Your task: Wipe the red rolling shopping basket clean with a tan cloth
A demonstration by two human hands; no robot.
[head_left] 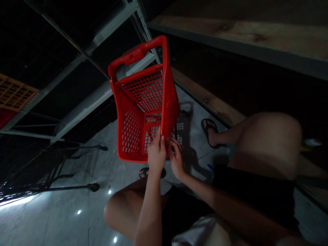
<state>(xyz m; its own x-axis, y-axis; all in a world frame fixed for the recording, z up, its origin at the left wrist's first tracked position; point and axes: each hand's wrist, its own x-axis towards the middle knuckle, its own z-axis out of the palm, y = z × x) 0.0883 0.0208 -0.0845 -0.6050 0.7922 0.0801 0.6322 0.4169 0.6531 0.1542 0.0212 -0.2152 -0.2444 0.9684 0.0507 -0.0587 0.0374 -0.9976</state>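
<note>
Pale cloth (pixel 198 232) is closest to the cam, just past 5 o'clock, w/ black shorts (pixel 256 188) around 4. Bare knees poke out at 7 and 3. Next up the hands, both near the middle. L hand (pixel 156 150) has the rim of the red plastic basket (pixel 171 99) in a proper grip, thumb on the outer side and the rest of the hand over the inside. R hand (pixel 176 159) is just beside it, up at the outer wall, fingers curled; can't tell if they're pinching smth there, too dark tbh.

Basket sits a bit off centre twd 11, open top facing the cam, handle (pixel 134 54) up at 11. You can see floor thru the lattice.

Past that, a black sandal (pixel 210 134) at 3 and another partly hidden under the basket btwn 6 and 7, both on the grey floor (pixel 99 167). Small blue thing (pixel 210 167) abt 4, too small to ID. Caster wheel (pixel 93 187) at 8.

Further out: thick wooden shelf (pixel 241 34) at 1-2, pale metal frame (pixel 115 22) at 11, orange crate (pixel 15 92) past 9.
</note>
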